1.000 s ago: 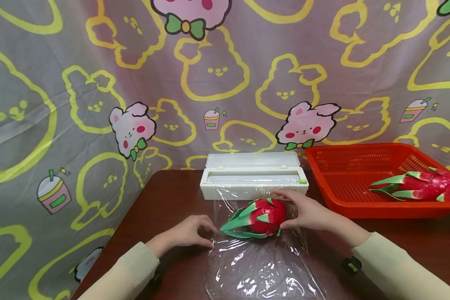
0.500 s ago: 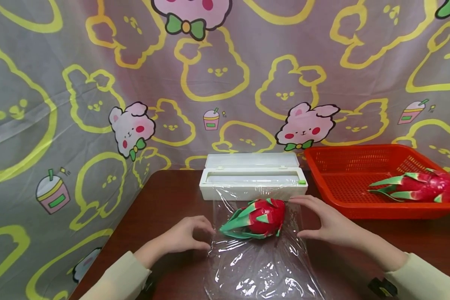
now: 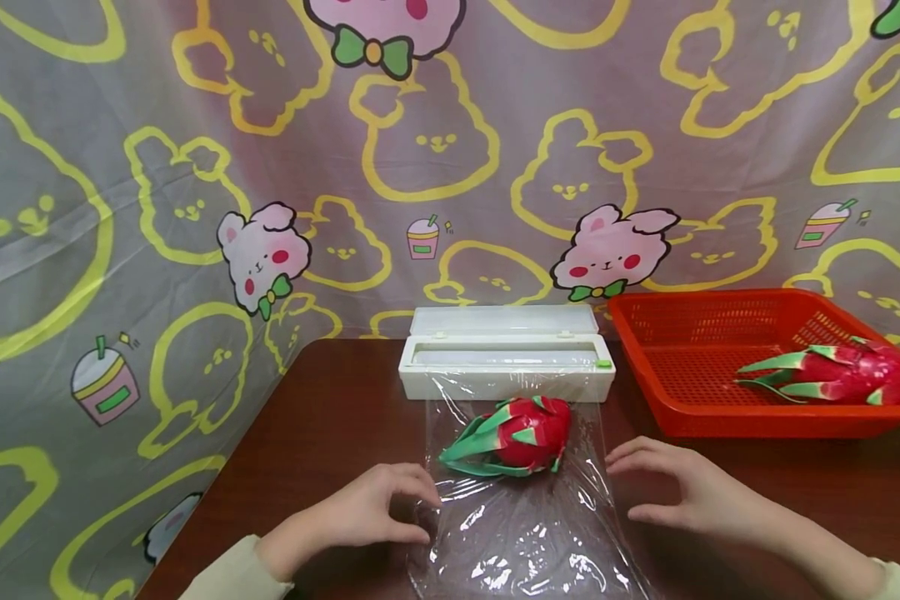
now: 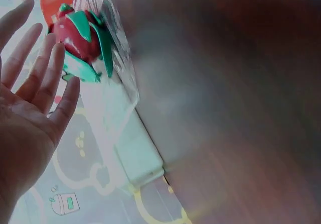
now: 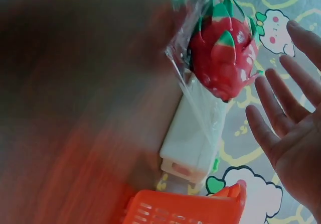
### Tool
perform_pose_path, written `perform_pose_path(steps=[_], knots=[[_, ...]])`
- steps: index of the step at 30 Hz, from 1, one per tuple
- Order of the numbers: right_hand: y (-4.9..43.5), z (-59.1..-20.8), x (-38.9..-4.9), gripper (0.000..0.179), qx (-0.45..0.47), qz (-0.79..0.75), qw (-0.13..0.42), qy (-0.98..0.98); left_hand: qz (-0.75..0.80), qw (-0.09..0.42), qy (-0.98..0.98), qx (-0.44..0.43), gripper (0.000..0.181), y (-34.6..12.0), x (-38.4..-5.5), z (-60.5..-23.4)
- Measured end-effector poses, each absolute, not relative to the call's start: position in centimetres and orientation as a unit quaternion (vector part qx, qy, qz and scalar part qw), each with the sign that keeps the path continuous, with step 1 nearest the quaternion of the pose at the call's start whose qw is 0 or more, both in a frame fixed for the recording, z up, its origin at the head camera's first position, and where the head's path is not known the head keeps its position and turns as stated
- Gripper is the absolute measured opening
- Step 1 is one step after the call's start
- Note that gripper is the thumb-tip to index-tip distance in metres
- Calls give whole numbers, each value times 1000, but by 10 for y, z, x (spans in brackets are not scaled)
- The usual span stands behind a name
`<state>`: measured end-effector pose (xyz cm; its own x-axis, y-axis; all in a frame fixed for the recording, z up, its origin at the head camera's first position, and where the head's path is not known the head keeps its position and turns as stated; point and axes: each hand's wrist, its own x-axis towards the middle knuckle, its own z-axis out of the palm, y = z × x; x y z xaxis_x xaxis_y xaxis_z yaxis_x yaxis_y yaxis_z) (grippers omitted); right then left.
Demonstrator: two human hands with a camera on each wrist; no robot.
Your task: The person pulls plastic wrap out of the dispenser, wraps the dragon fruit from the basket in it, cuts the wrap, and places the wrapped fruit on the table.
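A red dragon fruit (image 3: 534, 435) with green leaf tips lies on a sheet of clear plastic wrap (image 3: 525, 533) in the head view. The sheet runs from a white wrap dispenser (image 3: 506, 385), its lid raised, toward the near side of the table. My left hand (image 3: 375, 508) hovers at the sheet's left edge, fingers relaxed and holding nothing. On the opposite side my right hand (image 3: 686, 492) is apart from the fruit, fingers loosely spread near the sheet's right edge. Both wrist views show spread fingers, with the dragon fruit (image 5: 223, 58) beyond them.
A red plastic basket (image 3: 750, 421) stands at the right with another dragon fruit (image 3: 855, 372) in it. Behind the dark brown table (image 3: 330, 392) hangs a curtain (image 3: 495, 167) printed with cartoon rabbits, which also runs along the left side.
My right hand has let go of the dragon fruit and drawn back to the right and nearer. My left hand has also come nearer, down along the sheet's edge. The fruit stays in place.
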<state>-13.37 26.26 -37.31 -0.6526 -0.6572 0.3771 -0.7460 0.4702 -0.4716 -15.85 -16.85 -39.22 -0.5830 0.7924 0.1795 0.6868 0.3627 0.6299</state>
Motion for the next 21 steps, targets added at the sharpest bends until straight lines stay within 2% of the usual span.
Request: perform_pose_path(steps=[3,10,17,21], knots=[[264,-378,-129,41,431,325,45,-840,331,81,811,476,29,-167,-152,-395],[264,-387,-121,23,428,381,-91,-815,297,104,796,517,26,-163,-144,-401],[266,-406,-120,19,442,406,-160,-784,294,118,783,535,25,-163,-143,-406],[268,-410,-119,19,411,413,-213,-784,284,131,787,532,24,-165,-144,-409]])
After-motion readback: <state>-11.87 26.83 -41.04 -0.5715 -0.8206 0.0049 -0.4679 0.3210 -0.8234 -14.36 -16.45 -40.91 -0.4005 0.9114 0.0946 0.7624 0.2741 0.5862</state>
